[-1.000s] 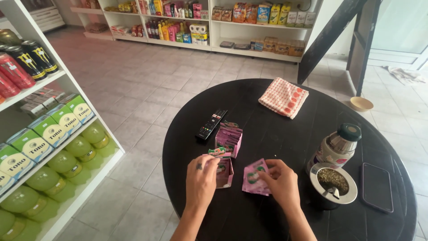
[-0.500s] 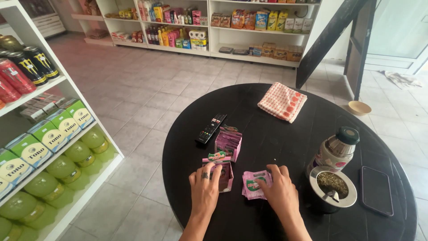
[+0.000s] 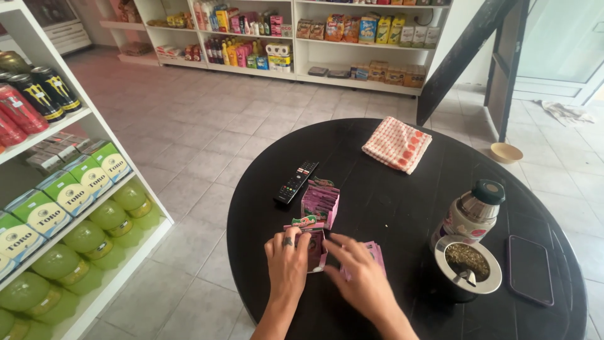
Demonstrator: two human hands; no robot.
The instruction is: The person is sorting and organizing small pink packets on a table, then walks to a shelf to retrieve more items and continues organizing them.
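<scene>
My left hand (image 3: 287, 264) rests on a small open pink carton (image 3: 313, 249) at the near edge of the round black table (image 3: 402, 208). My right hand (image 3: 362, 277) lies over a fan of pink sachets (image 3: 374, 254) and reaches toward that carton; its fingers are spread. A second open pink carton (image 3: 321, 201), filled with sachets, stands upright just behind the first.
A black remote (image 3: 296, 182) lies left of the cartons. A red-and-white cloth (image 3: 397, 144) sits at the table's far side. A thermos (image 3: 473, 211), a cup of herbs with a metal straw (image 3: 467, 263) and a dark phone (image 3: 530, 269) stand to the right. Shelves (image 3: 56, 189) of goods are at left.
My right hand has moved left across the sachets toward the small carton. My left hand stays on the carton.
</scene>
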